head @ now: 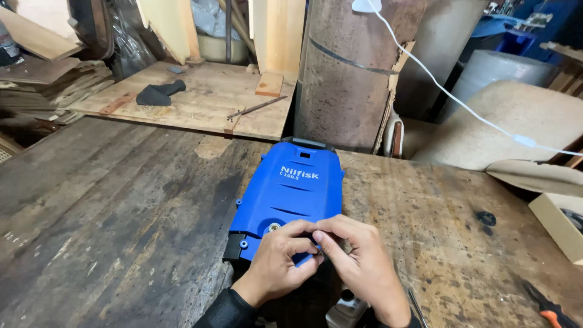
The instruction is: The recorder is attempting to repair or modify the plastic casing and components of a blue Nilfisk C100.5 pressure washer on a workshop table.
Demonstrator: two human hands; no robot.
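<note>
blue casing (291,194) | plastic, ribbed, black trim at far end & near-left corner, brass fitting near end | lies flat, lengthwise, mid bench toward far edge | near end under both hands, fingertips meeting on it

Both hands cover the blue casing's (291,194) near end.

Your worn, stained wooden workbench (121,206) carries a blue plastic machine housing (291,194) lying flat near its middle, and orange-handled pliers (549,310) at its right edge.
</note>
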